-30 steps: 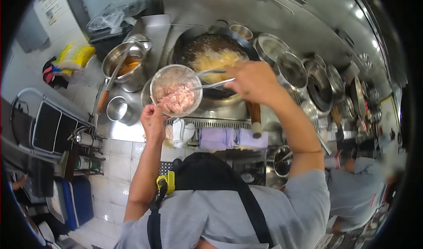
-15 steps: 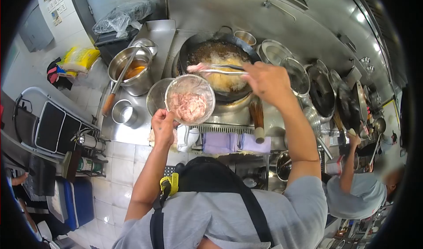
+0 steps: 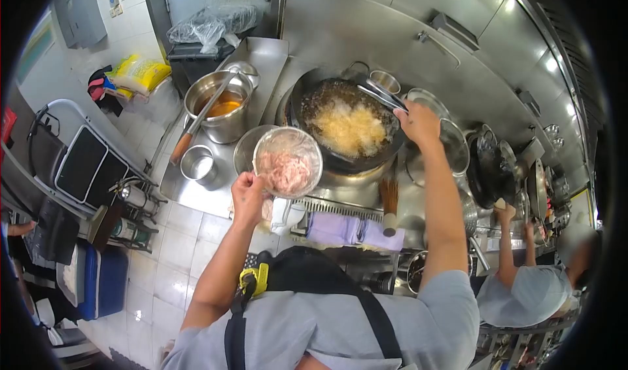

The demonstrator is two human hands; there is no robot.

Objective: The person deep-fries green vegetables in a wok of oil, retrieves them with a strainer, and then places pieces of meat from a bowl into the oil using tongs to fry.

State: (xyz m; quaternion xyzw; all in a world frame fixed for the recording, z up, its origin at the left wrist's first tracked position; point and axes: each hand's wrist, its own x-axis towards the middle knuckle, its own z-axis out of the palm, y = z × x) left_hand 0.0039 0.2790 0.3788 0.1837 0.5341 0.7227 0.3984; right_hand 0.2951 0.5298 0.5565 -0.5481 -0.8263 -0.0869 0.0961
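Observation:
My left hand [image 3: 248,196] grips the rim of a bowl [image 3: 312,149] that holds raw, coated meat strips [image 3: 285,172]. The bowl is at the wok's near left edge. In my right hand [image 3: 418,123] is a pair of metal tongs [image 3: 379,95], held over the right side of the wok; no meat shows between their tips. Inside the large black wok [image 3: 307,85], golden pieces [image 3: 350,129] fry in bubbling dark oil. Another bowl [image 3: 243,149] stands partly hidden behind the one I hold.
On the left are a steel pot [image 3: 229,129] of orange liquid with a wooden-handled tool across it, and a metal cup [image 3: 198,164]. A bamboo brush [image 3: 389,206] and folded purple cloths [image 3: 333,227] lie in front. A co-worker [image 3: 533,291] stands at right among pans.
The tongs held a piece of meat over the wok before; that piece is gone from them. My right hand has moved to the right with the tongs. The view has shifted slightly.

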